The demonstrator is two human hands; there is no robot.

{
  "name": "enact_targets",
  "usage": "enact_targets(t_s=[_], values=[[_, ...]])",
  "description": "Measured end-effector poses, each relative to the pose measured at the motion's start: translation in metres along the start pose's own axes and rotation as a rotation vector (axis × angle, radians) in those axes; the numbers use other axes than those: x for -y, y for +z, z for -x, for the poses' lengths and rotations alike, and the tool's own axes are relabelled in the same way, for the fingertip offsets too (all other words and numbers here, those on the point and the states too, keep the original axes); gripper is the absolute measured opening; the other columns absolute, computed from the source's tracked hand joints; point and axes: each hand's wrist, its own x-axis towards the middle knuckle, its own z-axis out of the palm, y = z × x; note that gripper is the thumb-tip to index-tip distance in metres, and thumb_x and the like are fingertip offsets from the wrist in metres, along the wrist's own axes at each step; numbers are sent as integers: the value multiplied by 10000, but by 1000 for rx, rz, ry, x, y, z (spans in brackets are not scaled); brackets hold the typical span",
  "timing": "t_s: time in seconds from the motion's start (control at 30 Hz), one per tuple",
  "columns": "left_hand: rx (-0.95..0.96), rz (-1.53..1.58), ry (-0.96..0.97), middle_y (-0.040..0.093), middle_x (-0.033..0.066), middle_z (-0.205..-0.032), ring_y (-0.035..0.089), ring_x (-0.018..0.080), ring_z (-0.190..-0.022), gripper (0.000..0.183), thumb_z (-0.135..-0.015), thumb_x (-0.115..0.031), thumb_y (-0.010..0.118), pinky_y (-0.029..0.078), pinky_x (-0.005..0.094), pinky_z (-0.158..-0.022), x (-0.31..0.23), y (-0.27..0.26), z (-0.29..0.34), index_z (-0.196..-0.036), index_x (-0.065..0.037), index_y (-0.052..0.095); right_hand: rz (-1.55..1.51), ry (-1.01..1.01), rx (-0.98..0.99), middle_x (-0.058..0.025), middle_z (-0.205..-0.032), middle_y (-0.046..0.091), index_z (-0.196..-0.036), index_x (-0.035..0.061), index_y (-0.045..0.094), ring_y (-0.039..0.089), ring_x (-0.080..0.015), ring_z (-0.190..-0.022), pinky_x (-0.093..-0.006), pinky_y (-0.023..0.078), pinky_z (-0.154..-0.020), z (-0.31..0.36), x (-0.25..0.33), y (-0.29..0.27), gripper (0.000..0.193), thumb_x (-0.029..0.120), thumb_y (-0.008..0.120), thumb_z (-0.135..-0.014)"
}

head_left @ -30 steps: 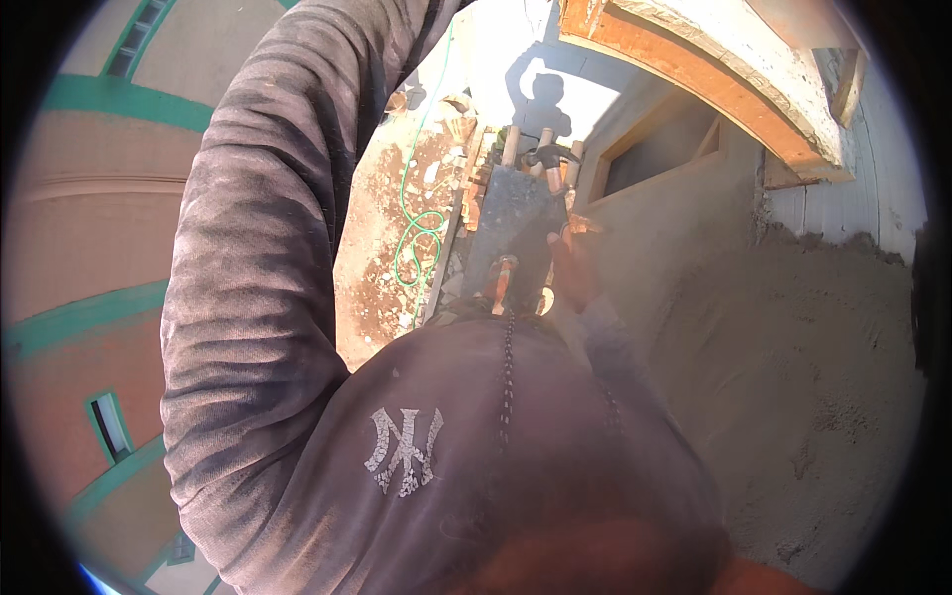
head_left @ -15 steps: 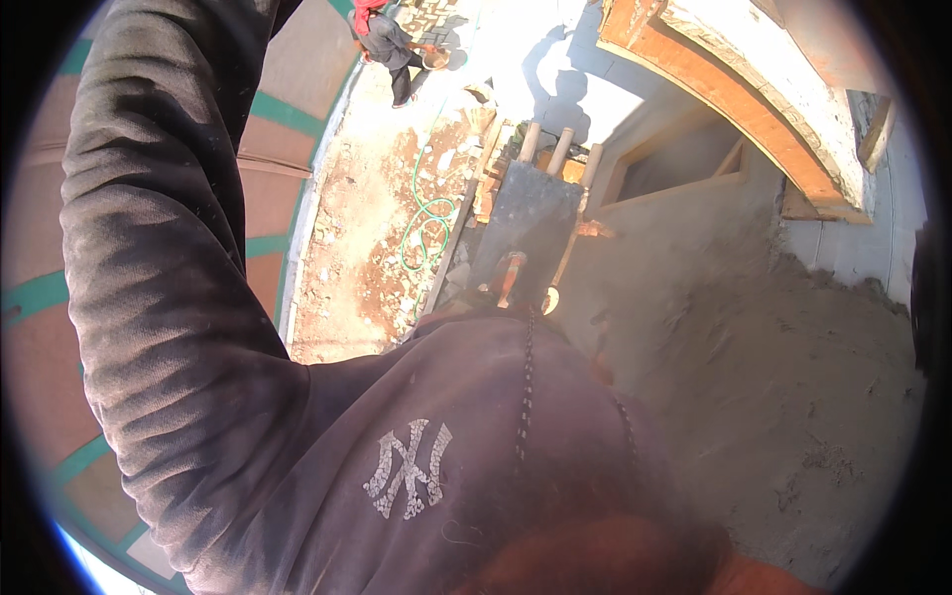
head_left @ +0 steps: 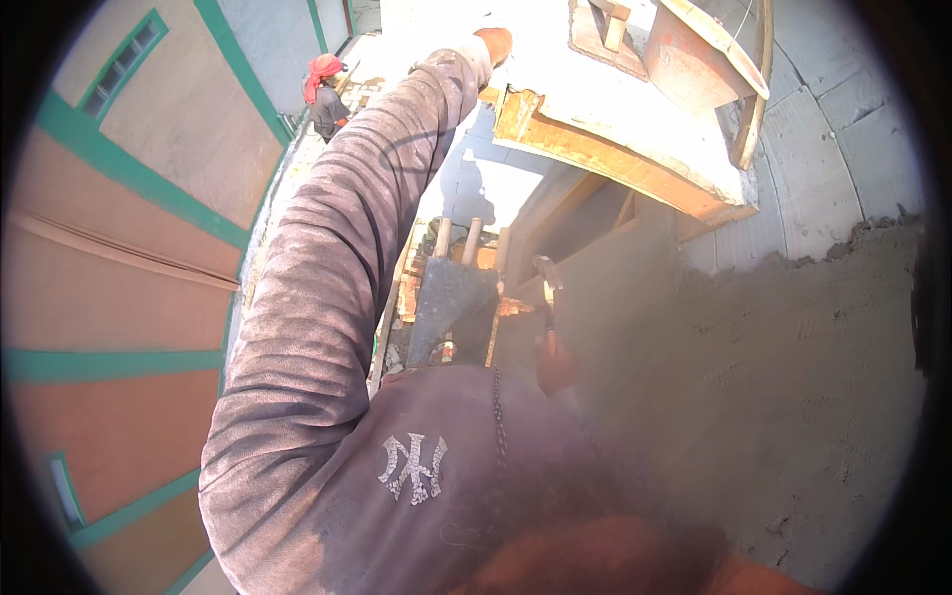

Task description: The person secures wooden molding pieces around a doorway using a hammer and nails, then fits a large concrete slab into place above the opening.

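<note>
Grey, dusty fabric sleeves the left arm, which stretches up to the left hand (head_left: 494,45) at the near left end of a pale ledge (head_left: 605,114). Glare washes out its fingers, so I cannot tell how far open they are or whether they hold anything. The right hand (head_left: 555,367), hazy and low beside the torso, is closed around the handle of a hammer (head_left: 549,296). The hammer points away from the body, head uppermost, just right of a dark board (head_left: 451,307) on wooden poles (head_left: 474,238) and well apart from the left hand. An orange plank (head_left: 615,164) edges the ledge, where a bucket (head_left: 694,64) sits beside a wooden-handled tool (head_left: 615,38). Grey plaster (head_left: 793,337) covers the wall at right; a person in a red head covering (head_left: 322,79) is beyond the left arm.
</note>
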Motion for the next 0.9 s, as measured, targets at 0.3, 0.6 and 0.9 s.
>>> enact_targets(t_s=[0.3,0.6,0.9], values=[[188,224,-267,699,234,-1280,699,397,-1150,339,-929,-101,577,558,477,-980,-55,-41,-4,-1193,41,735,-244,-396,-417,-103,-713,534,-897,-18,633,519,-206,-649,-377,464,-641,-96,146,-81,229,184,703,-980],[187,326,-391,575,286,-1436,600,436,-1291,510,-1002,-137,387,473,478,-1103,-26,-52,24,-1446,84,509,10,-795,-616,-248,-1261,620,-1234,-59,633,556,-425,-1228,-480,434,-1041,-219,248,-131,356,222,655,-1017],[93,631,-598,607,391,-1292,629,488,-1204,560,-1098,-285,262,462,521,-1095,-25,-47,32,-1438,103,478,72,-762,-681,-226,-1389,583,-1361,-35,605,550,-389,-1306,-436,440,-1091,-254,227,-125,441,171,702,-983]])
